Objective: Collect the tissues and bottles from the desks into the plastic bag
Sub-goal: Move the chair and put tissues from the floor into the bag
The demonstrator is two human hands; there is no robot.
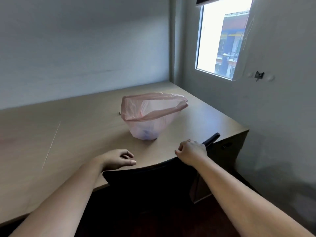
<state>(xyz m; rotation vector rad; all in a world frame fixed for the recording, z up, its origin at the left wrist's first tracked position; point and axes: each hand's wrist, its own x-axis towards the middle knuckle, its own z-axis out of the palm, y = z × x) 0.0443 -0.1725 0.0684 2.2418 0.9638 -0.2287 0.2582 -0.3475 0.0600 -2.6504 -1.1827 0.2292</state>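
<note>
Hanging loose and empty, left grip (119, 159) and right grip (191, 151) faced the bag (150, 117) at twelve o'clock; grasping its rim seemed next.

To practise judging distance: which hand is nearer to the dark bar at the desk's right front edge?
Right. The right hand is close beside the near end of the dark bar; the left hand is well to its left, in front of the plastic bag.

1. Room dim; daylight enters through window (222, 41) upper right, pane overexposed.
2. Pale sheen on desk (205, 115) near it; deep shadow under desk edge.
3. Soft overall, slightly blurred; wide-angle bending at edges.
</note>
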